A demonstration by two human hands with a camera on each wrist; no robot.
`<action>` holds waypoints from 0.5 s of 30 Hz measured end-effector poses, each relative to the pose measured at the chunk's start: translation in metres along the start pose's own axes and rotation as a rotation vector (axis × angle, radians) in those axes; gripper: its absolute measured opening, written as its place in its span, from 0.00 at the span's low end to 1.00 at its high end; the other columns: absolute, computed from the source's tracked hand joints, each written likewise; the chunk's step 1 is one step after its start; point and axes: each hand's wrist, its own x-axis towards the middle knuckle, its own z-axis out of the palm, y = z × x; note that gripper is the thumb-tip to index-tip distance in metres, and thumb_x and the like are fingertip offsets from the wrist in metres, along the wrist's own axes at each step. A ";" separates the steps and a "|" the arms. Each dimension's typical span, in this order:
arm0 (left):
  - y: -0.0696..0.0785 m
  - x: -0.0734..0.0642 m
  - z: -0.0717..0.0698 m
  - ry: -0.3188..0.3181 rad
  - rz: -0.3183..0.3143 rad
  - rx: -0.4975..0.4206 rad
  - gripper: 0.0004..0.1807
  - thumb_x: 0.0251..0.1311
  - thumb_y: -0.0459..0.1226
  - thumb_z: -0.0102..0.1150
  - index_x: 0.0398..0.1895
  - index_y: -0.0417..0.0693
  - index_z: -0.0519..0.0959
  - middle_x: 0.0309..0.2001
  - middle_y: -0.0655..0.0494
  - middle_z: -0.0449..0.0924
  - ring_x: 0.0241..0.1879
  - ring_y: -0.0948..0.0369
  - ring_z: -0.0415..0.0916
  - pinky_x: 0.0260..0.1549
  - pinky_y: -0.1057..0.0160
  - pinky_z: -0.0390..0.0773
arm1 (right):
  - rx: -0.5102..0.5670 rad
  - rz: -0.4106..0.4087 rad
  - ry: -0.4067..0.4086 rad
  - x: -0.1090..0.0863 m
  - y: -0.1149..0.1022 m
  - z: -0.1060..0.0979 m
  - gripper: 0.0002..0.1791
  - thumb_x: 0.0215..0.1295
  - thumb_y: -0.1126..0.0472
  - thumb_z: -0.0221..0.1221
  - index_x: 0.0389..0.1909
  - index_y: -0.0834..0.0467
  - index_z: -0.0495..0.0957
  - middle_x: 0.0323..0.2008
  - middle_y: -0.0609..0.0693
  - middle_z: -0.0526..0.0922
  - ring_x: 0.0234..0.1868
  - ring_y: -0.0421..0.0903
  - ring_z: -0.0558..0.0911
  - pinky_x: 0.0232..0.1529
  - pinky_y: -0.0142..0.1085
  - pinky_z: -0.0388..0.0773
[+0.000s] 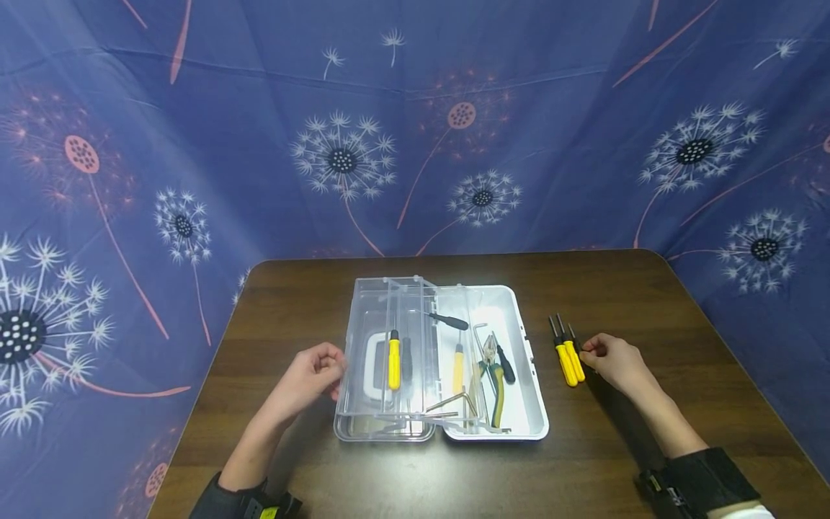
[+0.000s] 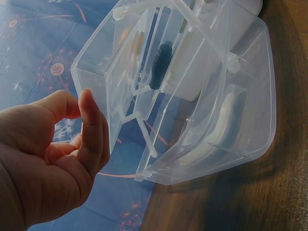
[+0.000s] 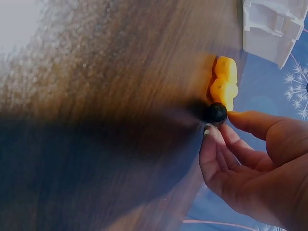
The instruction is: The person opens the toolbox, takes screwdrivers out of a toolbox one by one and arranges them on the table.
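Observation:
My right hand (image 1: 612, 360) pinches a black-handled screwdriver (image 3: 216, 112) between thumb and fingers, over the table. Right beside it, to its left in the head view, lie two yellow-handled screwdrivers (image 1: 569, 362). My left hand (image 1: 315, 371), fingers loosely curled, is at the left edge of a clear plastic tray (image 1: 363, 306); in the left wrist view the fingertips overlap the tray's corner, and nothing shows between them. The tray is raised over an opened toolbox and carries a yellow-handled screwdriver (image 1: 394, 360) and a dark-handled one (image 1: 407, 359).
The toolbox's white base (image 1: 533, 414) holds pliers (image 1: 498, 396), a black screwdriver (image 1: 506, 366) and several hex keys (image 1: 454, 400). Its clear lid (image 1: 382, 435) lies folded out to the left under the tray. A patterned blue cloth (image 1: 415, 144) hangs behind the wooden table (image 1: 389, 483).

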 end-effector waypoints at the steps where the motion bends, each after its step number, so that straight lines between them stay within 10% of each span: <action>1: 0.000 0.000 0.000 0.000 0.001 0.002 0.07 0.60 0.26 0.51 0.38 0.27 0.72 0.22 0.49 0.74 0.18 0.61 0.74 0.18 0.64 0.81 | -0.001 -0.001 -0.001 0.000 0.000 0.000 0.16 0.63 0.60 0.59 0.42 0.70 0.76 0.31 0.60 0.80 0.27 0.48 0.75 0.23 0.35 0.71; 15: 0.002 -0.002 0.001 -0.006 0.017 -0.016 0.07 0.60 0.26 0.49 0.38 0.28 0.72 0.22 0.50 0.73 0.17 0.63 0.73 0.18 0.65 0.81 | -0.061 -0.088 0.105 0.004 -0.023 -0.010 0.12 0.62 0.62 0.58 0.38 0.68 0.78 0.31 0.62 0.82 0.30 0.52 0.77 0.28 0.42 0.74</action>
